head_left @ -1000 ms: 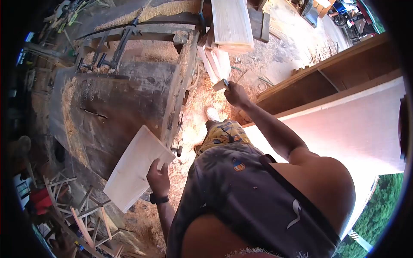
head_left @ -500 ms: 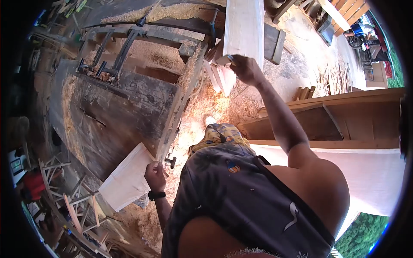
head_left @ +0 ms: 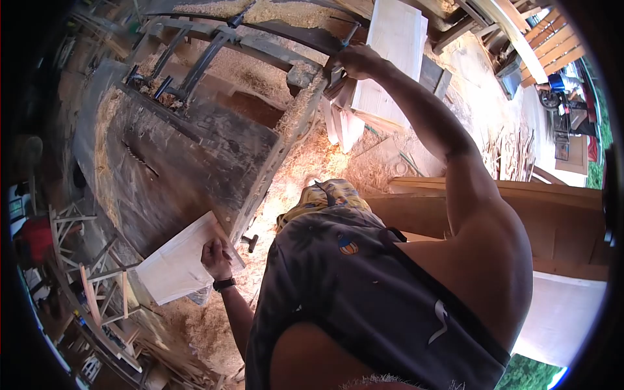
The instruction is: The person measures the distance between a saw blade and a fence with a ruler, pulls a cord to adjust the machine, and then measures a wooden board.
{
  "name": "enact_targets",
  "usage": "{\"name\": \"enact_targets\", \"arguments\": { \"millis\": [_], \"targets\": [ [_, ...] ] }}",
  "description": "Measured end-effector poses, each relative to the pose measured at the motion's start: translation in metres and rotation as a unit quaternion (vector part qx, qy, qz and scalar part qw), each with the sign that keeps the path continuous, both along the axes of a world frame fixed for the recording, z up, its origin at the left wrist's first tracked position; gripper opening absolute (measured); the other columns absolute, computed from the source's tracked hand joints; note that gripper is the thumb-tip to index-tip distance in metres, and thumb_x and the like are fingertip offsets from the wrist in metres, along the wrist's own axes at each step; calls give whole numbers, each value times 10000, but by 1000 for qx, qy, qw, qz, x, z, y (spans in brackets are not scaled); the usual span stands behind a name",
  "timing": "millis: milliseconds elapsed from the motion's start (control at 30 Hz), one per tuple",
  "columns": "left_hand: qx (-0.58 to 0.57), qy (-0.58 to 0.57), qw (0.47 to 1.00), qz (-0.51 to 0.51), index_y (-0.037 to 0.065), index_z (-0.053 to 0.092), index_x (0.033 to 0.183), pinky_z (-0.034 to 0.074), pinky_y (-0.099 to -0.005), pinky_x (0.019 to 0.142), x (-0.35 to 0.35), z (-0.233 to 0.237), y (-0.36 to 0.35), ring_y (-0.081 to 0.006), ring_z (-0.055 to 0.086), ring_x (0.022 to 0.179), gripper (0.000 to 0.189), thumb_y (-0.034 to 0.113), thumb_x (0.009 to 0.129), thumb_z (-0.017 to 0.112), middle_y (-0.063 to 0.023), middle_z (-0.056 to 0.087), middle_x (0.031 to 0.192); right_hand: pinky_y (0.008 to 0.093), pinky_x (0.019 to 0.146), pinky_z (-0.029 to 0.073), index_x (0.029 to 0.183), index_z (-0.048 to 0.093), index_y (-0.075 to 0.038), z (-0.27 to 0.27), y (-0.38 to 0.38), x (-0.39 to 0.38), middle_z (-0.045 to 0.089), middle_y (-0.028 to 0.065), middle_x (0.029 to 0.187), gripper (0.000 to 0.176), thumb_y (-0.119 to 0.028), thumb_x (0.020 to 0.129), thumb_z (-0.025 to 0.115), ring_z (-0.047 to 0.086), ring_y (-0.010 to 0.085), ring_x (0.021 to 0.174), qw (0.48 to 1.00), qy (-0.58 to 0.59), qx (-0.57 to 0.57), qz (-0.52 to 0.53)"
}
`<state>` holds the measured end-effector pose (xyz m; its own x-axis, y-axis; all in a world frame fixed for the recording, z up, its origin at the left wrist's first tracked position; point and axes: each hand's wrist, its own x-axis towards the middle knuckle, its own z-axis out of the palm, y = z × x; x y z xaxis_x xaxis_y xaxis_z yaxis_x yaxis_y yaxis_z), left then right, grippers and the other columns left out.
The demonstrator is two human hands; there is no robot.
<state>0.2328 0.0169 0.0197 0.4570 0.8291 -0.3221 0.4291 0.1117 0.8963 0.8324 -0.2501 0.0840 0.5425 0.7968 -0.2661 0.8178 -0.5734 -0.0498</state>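
Observation:
My left hand [head_left: 216, 258], with a dark watch on its wrist, is over a pale wooden board [head_left: 177, 263] at the near end of the workbench [head_left: 218, 140]. Its fingers are curled together; whatever they may hold is hidden. My right hand [head_left: 359, 63] reaches far forward to the bench's far corner, beside a long pale plank [head_left: 398, 39]. Its fingers are closed around a small object, partly hidden, that I cannot make out. Pale wood pieces [head_left: 344, 123] hang or stand just below that hand.
Dark metal bars [head_left: 201, 62] lie across the bench frame. A T-shaped handle [head_left: 249, 244] sticks out from the bench's side. Wood shavings [head_left: 208, 338] cover the floor. A large wooden panel structure [head_left: 552, 214] stands at my right, and wooden frames [head_left: 97, 286] at the left.
My right hand has moved forward and left to the bench corner with the small object. My left hand has shifted from the board's edge to over its face. The view has turned somewhat.

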Motion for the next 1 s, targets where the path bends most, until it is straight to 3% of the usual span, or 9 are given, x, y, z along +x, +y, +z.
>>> {"name": "enact_targets", "arguments": {
  "millis": [400, 467, 633, 700, 1000],
  "targets": [
    [9, 7, 1000, 25, 2, 638, 920, 346, -205, 353, 2, 1, -2, -64, 444, 393, 188, 187, 959, 648, -43, 636, 708, 476, 865, 541, 1132, 704, -182, 2, 21, 23, 693, 139, 1099, 399, -36, 773, 613, 653, 338, 1075, 1000, 1, -17, 6],
    [7, 7, 1000, 28, -1, 637, 922, 348, -204, 352, 3, 1, -2, -65, 442, 393, 186, 181, 959, 645, -45, 636, 710, 444, 910, 516, 1245, 658, -193, -3, 19, 36, 672, 137, 1187, 524, -7, 756, 622, 628, 347, 1125, 998, 30, -48, -16],
    [7, 15, 999, 34, -5, 636, 936, 351, -203, 348, 2, 0, -1, -66, 446, 396, 174, 168, 956, 642, -52, 637, 723, 454, 898, 521, 1213, 661, -164, -22, 4, 59, 680, 163, 1133, 501, -5, 738, 650, 641, 358, 1080, 999, 16, -26, -24],
    [6, 14, 999, 35, -4, 637, 937, 350, -201, 348, 2, 0, -2, -66, 447, 399, 170, 165, 956, 642, -51, 636, 724, 459, 876, 528, 1156, 682, -171, -18, 0, 61, 695, 137, 1094, 407, -48, 771, 634, 645, 348, 1080, 999, 0, -31, 18],
    [3, 19, 999, 47, -3, 635, 948, 343, -197, 348, 3, -2, -2, -63, 444, 403, 161, 157, 950, 646, -46, 638, 721, 430, 957, 502, 1210, 660, -173, -47, -23, 90, 671, 123, 1161, 503, 20, 746, 650, 591, 330, 1171, 1000, -7, 20, 14]
  ]
}}
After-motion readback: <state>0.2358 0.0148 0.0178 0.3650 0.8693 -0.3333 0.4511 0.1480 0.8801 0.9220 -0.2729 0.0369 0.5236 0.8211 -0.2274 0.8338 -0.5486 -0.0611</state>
